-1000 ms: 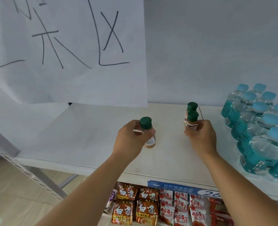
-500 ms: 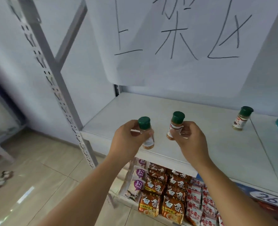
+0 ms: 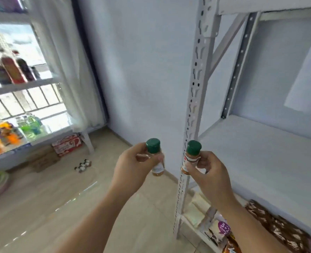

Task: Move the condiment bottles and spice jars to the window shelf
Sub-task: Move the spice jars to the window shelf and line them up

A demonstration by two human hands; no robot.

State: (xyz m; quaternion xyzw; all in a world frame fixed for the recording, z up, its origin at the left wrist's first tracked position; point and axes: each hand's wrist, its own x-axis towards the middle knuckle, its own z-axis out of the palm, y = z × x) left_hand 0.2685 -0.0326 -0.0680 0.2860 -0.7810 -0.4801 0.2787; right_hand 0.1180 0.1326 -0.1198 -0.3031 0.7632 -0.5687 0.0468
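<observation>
My left hand (image 3: 132, 165) grips a small spice jar (image 3: 155, 157) with a green cap and orange powder, held upright in front of me. My right hand (image 3: 209, 172) pinches a second green-capped spice jar (image 3: 190, 157) with a red and white label, just in front of the shelf post. The window shelf (image 3: 21, 86) is at the far left by the window, with several dark and red condiment bottles (image 3: 10, 68) standing on its upper board.
A white metal shelf post (image 3: 193, 99) rises just right of centre, with a bare white shelf board (image 3: 260, 143) behind it and snack packets (image 3: 222, 229) below. Coloured drink bottles (image 3: 8, 134) fill the lower window shelf. Cardboard boxes (image 3: 67, 144) and small items lie on the tiled floor.
The view has swung left, away from the white shelf and its paper sign, toward the window. Both hands still hold their jars, now off the shelf and over the floor.
</observation>
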